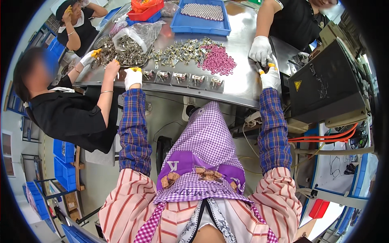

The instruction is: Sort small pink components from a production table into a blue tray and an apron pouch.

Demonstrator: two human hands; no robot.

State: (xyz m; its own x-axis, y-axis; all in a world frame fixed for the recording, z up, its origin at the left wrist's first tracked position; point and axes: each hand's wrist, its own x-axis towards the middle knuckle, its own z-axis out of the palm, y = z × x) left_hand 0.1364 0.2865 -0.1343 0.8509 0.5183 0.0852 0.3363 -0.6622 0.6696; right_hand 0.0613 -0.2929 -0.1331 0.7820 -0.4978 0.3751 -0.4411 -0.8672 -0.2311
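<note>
Both my hands wear white gloves with yellow fingertips. At the table's front edge, my left hand [133,77] has its fingers bent together beside a row of small square fixtures [179,77] with metal parts on them. Whatever those fingers hold is too small to tell. My right hand [270,77] is at the right end of the table, fingers closed around something small and dark that I cannot make out. Just beyond it is a co-worker's white-gloved hand [260,50]. Behind the fixtures lie a pile of pink rings [219,59] and a heap of small metal parts [181,52].
A blue tray [200,29] of small white cylinders stands at the back, left of it a red bin [146,13]. A plastic bag [144,34] lies over more metal parts. At left, a co-worker [69,109] reaches in. A dark machine box [326,83] stands at right.
</note>
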